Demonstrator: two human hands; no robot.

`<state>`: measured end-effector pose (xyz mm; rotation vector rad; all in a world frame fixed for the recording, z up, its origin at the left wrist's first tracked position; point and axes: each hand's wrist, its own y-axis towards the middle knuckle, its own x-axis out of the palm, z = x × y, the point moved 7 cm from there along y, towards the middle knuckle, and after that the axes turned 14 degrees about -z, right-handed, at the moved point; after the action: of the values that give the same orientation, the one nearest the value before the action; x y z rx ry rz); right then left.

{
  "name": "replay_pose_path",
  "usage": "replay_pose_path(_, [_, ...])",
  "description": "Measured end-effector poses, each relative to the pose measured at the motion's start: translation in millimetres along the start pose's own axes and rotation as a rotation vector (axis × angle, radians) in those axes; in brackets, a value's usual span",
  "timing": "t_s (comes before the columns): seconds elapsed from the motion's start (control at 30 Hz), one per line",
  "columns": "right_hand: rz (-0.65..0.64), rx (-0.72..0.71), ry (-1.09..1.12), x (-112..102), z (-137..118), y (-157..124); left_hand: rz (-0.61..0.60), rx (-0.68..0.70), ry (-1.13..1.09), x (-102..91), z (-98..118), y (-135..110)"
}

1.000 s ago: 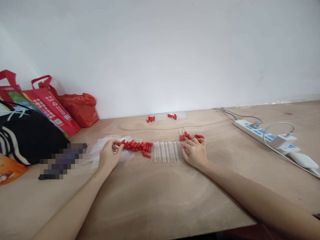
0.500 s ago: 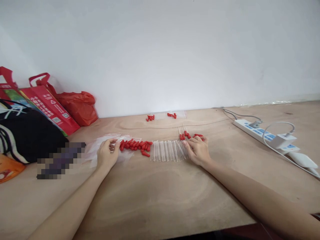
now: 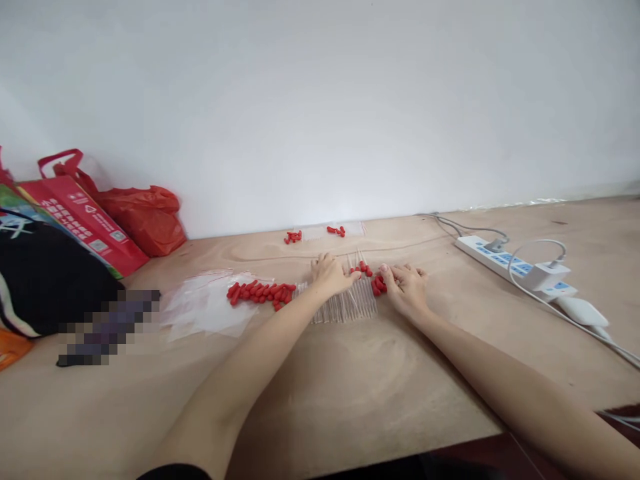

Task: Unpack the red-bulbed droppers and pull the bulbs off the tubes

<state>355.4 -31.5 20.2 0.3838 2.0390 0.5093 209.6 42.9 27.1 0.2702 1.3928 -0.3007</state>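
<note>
My left hand (image 3: 331,275) reaches over the left and upper part of a row of clear dropper tubes (image 3: 350,303). Its thumb is stretched out towards red-bulbed droppers (image 3: 366,269) and looks close to a bulb there; contact is unclear. At the right end of the row, my right hand (image 3: 409,290) rests with its fingers apart, thumb beside a small cluster of loose red rubber bulbs (image 3: 379,285). No held thing shows in either hand. A longer pile of red bulbs (image 3: 260,292) lies left of the tubes, partly on clear zip bags (image 3: 200,307).
Further back lie a clear bag (image 3: 355,228) and small groups of red bulbs (image 3: 293,237). A power strip (image 3: 493,257) with plugs and cables is at the right. Red bags (image 3: 150,217), a black bag (image 3: 55,277) and a blurred-out dark object (image 3: 113,327) stand left.
My left hand has left the bulb pile and moved right, over the tubes. The right hand has drawn off the tubes' right end, and loose bulbs now show to its left. The view has shifted slightly.
</note>
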Motion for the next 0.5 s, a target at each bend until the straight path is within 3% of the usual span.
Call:
replay_pose_path(0.13, [0.006, -0.022, -0.01, 0, -3, 1, -0.133, -0.124, -0.044, 9.8, 7, 20])
replay_pose_path(0.27, [0.028, -0.046, -0.008, 1, -5, 1, -0.096, -0.155, -0.059, 0.1, -2, 15])
replay_pose_path(0.37, [0.069, -0.088, -0.001, -1, -7, -1, 0.029, -0.123, -0.031, -16.3, -18, -10])
replay_pose_path(0.5, [0.094, -0.302, 0.006, -2, -30, -11, 0.325, 0.223, 0.113, -35.1, -30, -71])
